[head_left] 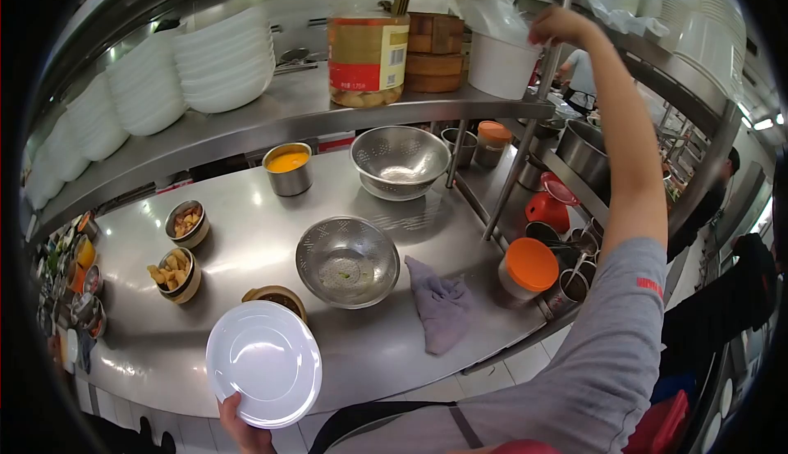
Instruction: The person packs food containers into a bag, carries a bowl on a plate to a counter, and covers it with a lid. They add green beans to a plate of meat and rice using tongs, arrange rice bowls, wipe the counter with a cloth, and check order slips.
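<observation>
A round white plate [264, 362] is held at its lower left rim by my left hand [240, 428], over the front edge of the steel counter. Behind the plate, a brown clay pot [283, 296] is partly hidden. My right hand [562, 27] is raised high at the upper right, its fingers bent down over a white tub [501, 66] with a clear plastic bag [495, 2] on top. What those fingers hold, if anything, is too small to make out. Two perforated steel colanders [347, 262] [400, 158] and a grey-purple cloth [439, 304] lie on the counter.
Stacked white bowls [223, 68], a large jar [366, 60] and bamboo steamers [433, 52] line the shelf [304, 103]. Below are a metal pot of orange liquid [288, 168], two bowls of food pieces [179, 273] and an orange-lidded tub [529, 268]. Other people stand at the right.
</observation>
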Available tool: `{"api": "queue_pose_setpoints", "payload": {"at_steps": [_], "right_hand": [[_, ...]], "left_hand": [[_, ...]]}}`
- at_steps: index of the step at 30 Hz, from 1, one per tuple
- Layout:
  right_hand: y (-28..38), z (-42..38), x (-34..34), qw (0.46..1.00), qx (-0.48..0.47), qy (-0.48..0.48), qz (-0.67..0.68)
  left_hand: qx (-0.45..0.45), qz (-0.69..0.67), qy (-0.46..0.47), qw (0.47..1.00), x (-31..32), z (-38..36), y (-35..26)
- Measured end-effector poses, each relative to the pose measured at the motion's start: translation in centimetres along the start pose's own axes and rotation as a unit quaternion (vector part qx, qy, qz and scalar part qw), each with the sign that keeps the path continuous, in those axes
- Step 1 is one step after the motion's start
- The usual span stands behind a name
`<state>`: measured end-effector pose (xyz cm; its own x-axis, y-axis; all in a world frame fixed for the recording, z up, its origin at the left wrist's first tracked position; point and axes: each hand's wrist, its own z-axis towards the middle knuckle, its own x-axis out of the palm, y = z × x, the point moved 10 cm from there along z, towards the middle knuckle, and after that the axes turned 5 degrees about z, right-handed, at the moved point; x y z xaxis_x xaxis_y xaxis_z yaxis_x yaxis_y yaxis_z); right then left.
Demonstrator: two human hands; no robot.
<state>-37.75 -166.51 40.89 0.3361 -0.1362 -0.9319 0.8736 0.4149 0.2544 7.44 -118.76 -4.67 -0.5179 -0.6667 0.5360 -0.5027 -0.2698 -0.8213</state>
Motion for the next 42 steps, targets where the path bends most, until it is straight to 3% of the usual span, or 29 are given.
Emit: {"api": "queue_pose_setpoints", "payload": {"at_steps": [2, 5, 7, 9, 10, 11, 13, 18, 20, 21, 22, 23, 24, 26, 27, 28, 29, 30, 31, 33, 35, 36, 37, 39, 41, 42], "right_hand": [[1.1, 1.5, 2.6, 0.987, -0.037, 0.033, -0.153], [1.2, 3.1, 4.9, 0.974, -0.064, 0.056, -0.208], [0.8, 3.8, 4.6, 0.986, -0.046, 0.047, -0.154], [-1.2, 3.2, 4.4, 0.991, 0.096, 0.066, -0.065], [-0.6, 2.7, 4.6, 0.994, 0.082, 0.075, 0.024], [-1.1, 3.0, 4.8, 0.994, 0.080, 0.076, 0.024], [-1.7, 3.9, 6.4, 0.965, 0.068, 0.149, 0.204], [-0.8, 5.0, 5.4, 0.986, 0.067, 0.101, 0.111], [-0.2, 7.3, 2.5, 0.994, -0.016, -0.024, -0.109], [-1.5, 8.3, 3.1, 0.994, -0.017, -0.023, -0.109], [-1.7, 8.3, 1.0, 0.978, -0.092, -0.175, 0.064], [-2.7, 7.0, -1.4, 0.905, -0.162, -0.317, 0.233], [-2.5, 4.8, -0.7, 0.807, -0.101, -0.297, 0.501], [-2.1, 0.4, -2.5, 0.670, -0.139, -0.446, 0.576], [-0.9, -2.1, -4.4, 0.631, -0.218, -0.546, 0.507], [-0.2, -3.2, -4.7, 0.628, -0.260, -0.536, 0.501], [3.6, -7.0, -4.2, 0.667, -0.286, -0.563, 0.395], [8.0, -11.4, -2.8, 0.670, -0.352, -0.598, 0.264], [10.0, -13.9, -0.1, 0.625, -0.386, -0.576, 0.358], [17.5, -19.9, 6.9, 0.618, -0.439, -0.555, 0.343], [24.1, -23.1, 16.6, 0.753, -0.412, -0.446, 0.254], [28.5, -25.3, 20.9, 0.724, -0.546, -0.369, 0.203], [30.7, -26.1, 26.1, 0.744, -0.590, -0.256, 0.183], [34.3, -28.3, 35.6, 0.787, -0.592, -0.062, 0.162], [35.4, -31.6, 43.4, 0.777, -0.604, 0.086, 0.155], [36.0, -32.7, 44.6, 0.773, -0.607, 0.091, 0.159]], "left_hand": [[-0.008, -0.007, -0.012, 1.000, 0.2, 0.2, 0.4], [0.000, -0.017, 0.013, 1.000, 1.1, -0.1, 0.5], [-0.002, -0.017, 0.028, 0.999, 1.7, -0.5, 0.5], [-0.010, -0.015, 0.017, 1.000, 1.2, -0.8, 0.7], [-0.016, -0.014, 0.010, 1.000, 0.9, -0.9, 0.8], [-0.015, -0.014, 0.008, 1.000, 0.5, -0.8, 0.9], [-0.009, -0.023, -0.006, 1.000, -0.6, -0.4, 1.2], [-0.003, -0.019, -0.019, 1.000, -0.4, -0.8, 0.7], [-0.004, -0.025, -0.023, 0.999, -0.6, -1.0, 0.8], [-0.001, -0.022, -0.022, 1.000, -0.6, -1.1, 0.8], [0.001, -0.019, -0.020, 1.000, -0.5, -1.1, 0.8], [0.001, -0.019, -0.021, 1.000, -0.5, -1.1, 0.8], [0.006, -0.020, -0.016, 1.000, -0.4, -1.1, 0.7], [0.011, -0.025, -0.021, 0.999, -0.6, -1.0, 0.8], [0.012, -0.028, -0.016, 0.999, -0.7, -0.7, 1.0], [0.008, -0.030, -0.019, 0.999, -0.9, -0.8, 1.3], [0.010, -0.027, -0.014, 0.999, 0.3, -0.8, 0.9], [-0.002, -0.029, -0.018, 0.999, 1.0, -0.6, 1.0], [0.005, -0.030, -0.004, 1.000, 1.5, 0.2, 1.5], [-0.016, -0.022, 0.002, 1.000, 2.1, 2.0, 3.3], [-0.029, -0.040, 0.028, 0.998, 3.0, 3.7, 5.0], [-0.007, -0.041, 0.013, 0.999, 3.2, 4.2, 5.2], [0.001, -0.042, 0.012, 0.999, 3.5, 4.5, 5.5], [0.023, -0.061, 0.019, 0.998, 3.3, 4.8, 5.9], [0.019, -0.096, 0.018, 0.995, 2.9, 3.5, 5.5], [0.020, -0.096, 0.009, 0.995, 2.0, 3.4, 5.7]]}}
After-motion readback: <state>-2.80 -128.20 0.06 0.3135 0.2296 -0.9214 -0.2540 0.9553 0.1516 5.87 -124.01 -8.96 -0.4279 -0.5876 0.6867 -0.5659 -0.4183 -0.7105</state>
